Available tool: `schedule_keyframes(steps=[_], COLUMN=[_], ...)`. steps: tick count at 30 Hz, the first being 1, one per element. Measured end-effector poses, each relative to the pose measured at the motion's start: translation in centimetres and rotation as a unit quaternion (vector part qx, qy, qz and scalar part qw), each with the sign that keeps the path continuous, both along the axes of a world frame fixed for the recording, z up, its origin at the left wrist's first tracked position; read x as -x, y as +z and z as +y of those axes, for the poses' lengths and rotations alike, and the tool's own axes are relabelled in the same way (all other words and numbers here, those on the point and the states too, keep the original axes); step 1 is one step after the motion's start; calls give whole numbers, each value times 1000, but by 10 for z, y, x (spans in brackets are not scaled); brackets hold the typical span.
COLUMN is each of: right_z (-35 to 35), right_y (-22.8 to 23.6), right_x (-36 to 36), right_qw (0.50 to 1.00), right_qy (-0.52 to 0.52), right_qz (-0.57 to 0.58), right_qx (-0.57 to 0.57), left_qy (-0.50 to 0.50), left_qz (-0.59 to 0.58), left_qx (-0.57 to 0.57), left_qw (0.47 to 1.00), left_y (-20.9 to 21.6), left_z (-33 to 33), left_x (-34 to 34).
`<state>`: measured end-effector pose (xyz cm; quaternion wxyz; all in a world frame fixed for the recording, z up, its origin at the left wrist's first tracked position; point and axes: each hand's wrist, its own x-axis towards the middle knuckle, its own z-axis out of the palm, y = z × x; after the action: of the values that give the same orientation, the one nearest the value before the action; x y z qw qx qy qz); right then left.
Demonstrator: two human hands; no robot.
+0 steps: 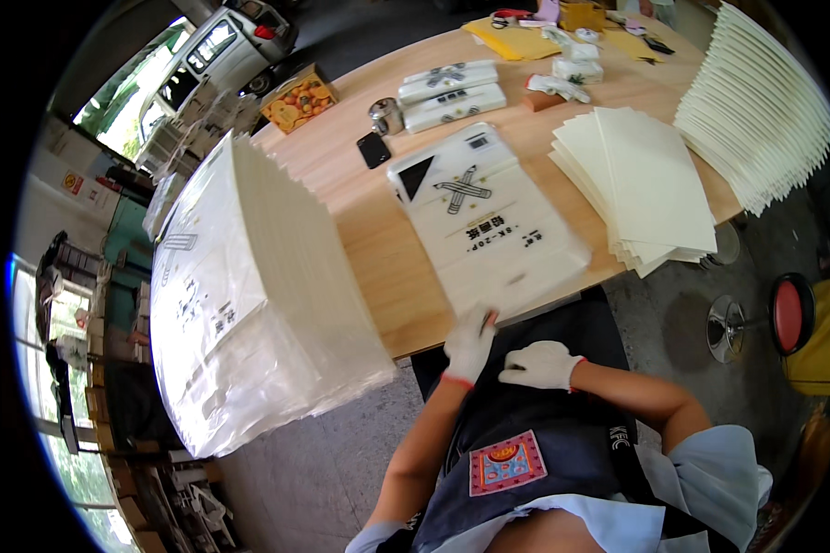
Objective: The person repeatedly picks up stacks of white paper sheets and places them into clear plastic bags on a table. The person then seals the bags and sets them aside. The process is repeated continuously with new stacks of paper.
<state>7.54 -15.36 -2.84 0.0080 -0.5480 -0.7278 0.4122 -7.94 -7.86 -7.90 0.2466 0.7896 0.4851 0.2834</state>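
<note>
On the table (378, 249), a printed plastic bag (498, 207) is laid flat between stacked filled bags (226, 286) and loose cream sheets (655, 180). Its near end is met by the gloved left hand (470, 347); whether it is grasped cannot be told. The right hand (539, 366) is curled, its grip hidden.

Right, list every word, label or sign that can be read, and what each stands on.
Wording not copied:
Flat printed bag: black characters, crossed-pencil drawing.
Tall bagged stack: black print.
Apron: pale strap letters, coloured patch.
Wall sign: too small to read.
Fruit-picture box: print too small.
</note>
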Motion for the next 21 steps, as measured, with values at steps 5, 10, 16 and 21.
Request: schedule_keyframes(steps=[5,10,16,21], right_z=[-26,-26,66,131], right_y=[-2,-5,-17,-54], right_x=[-35,-54,-51,-54], right_qw=[993,973,873,869], right_qy=[-110,-183,-375,-394], right_qz=[10,127,313,291], right_qx=[27,54,8,-62], left_qy=[-80,-123,-79,-1], left_qz=[110,70,91,-190], left_qx=[14,191,144,122], left_qw=[991,971,982,974], left_y=[-12,-32,5,19], left_z=[70,109,113,140], left_x=[-64,-63,-62,-60])
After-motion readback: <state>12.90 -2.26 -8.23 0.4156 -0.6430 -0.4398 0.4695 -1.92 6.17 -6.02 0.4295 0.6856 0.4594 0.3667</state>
